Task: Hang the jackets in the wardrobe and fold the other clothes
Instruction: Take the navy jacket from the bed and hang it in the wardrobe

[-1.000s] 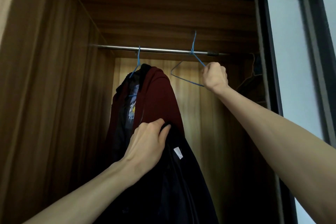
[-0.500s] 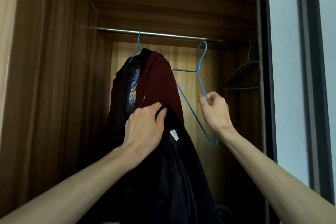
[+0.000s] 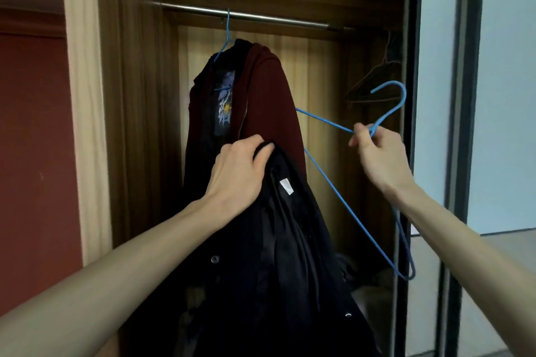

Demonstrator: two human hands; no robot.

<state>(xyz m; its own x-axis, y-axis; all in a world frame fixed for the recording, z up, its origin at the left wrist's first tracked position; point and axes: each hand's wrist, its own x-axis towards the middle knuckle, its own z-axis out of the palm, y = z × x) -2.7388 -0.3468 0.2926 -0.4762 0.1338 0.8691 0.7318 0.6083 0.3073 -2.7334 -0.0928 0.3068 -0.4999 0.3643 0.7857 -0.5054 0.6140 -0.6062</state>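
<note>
Nearest me, my left hand (image 3: 236,174) grips the collar of a black jacket (image 3: 269,269), fingers curled into the fabric; the jacket hangs down from that grip in front of the wardrobe opening, a white label (image 3: 286,185) showing inside it. To the right, my right hand (image 3: 378,155) pinches a blue wire hanger (image 3: 333,124) just below its hook, off the rail and tilted, its lower corner hanging beside my forearm. Behind, a maroon zip hoodie (image 3: 269,101) hangs on another blue hanger (image 3: 227,32) from the metal rail (image 3: 275,18), over a dark printed garment. At the far right of the wardrobe (image 3: 139,124) hangs a dark hanger (image 3: 374,81).
</note>
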